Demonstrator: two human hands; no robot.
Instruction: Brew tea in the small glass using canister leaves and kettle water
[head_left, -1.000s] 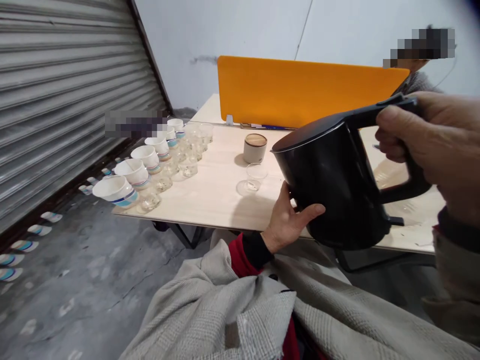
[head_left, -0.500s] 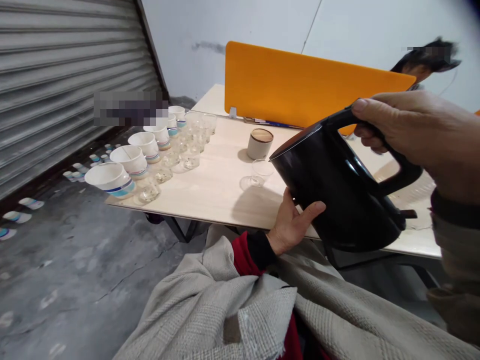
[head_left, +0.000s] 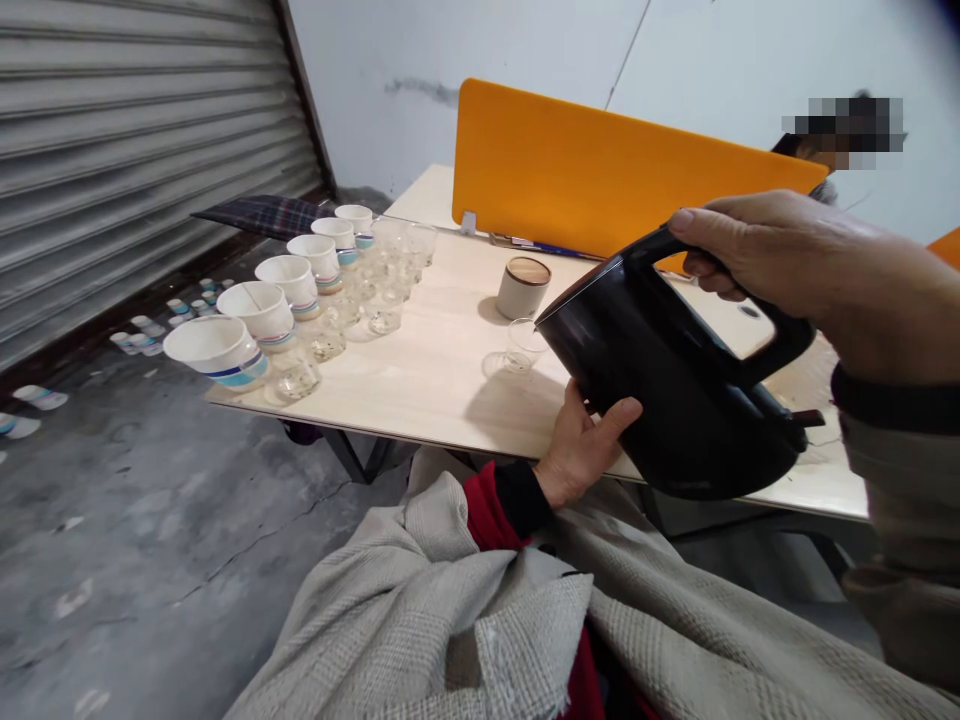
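Observation:
A black electric kettle (head_left: 667,400) is tilted to the left above the table's front edge. My right hand (head_left: 817,260) wraps round its handle from above. Against the kettle's lower left side, my left hand (head_left: 577,450) cups the body, its thumb on the near face and its fingers partly hidden behind. The spout hangs right beside the rim of a small clear glass (head_left: 523,350) standing on the tabletop. Whether water is flowing cannot be made out. Just behind that glass is a pale canister (head_left: 523,290) with a wooden lid.
At the table's left, paper cups (head_left: 259,312) stand in a row beside several clear glasses (head_left: 328,340) with bits in them. An orange divider (head_left: 600,170) crosses the back, a person's head behind it. More paper cups (head_left: 146,343) lie on the floor near the shutter (head_left: 142,110).
The kettle and my right hand have shifted slightly left in view, the kettle still tilted. My left hand stays against its side. The person behind the divider has moved a little.

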